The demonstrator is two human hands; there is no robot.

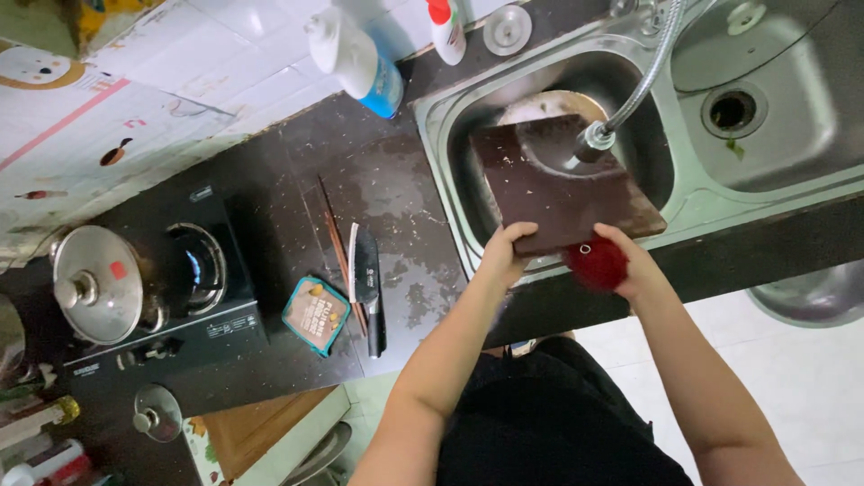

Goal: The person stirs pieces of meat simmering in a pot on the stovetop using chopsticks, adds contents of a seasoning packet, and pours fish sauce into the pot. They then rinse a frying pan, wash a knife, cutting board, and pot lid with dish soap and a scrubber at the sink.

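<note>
1. Dark, wet countertop (378, 189) surrounds a steel sink (450, 171).
2. Left hand (504, 250) grips the cutting board (562, 184), tilted over the basin under the faucet (598, 139).
3. Right hand (630, 261) closes around a red scrubber (596, 264) at the board's near edge.
4. Wet fingers could slip, dropping the board; spray may reach the knife (369, 288) nearby.

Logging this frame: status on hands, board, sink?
Left hand grips the near edge of the brown cutting board. Right hand holds a red scrubber at the same edge. Board tilted over the sink, faucet hose head above it.
</note>
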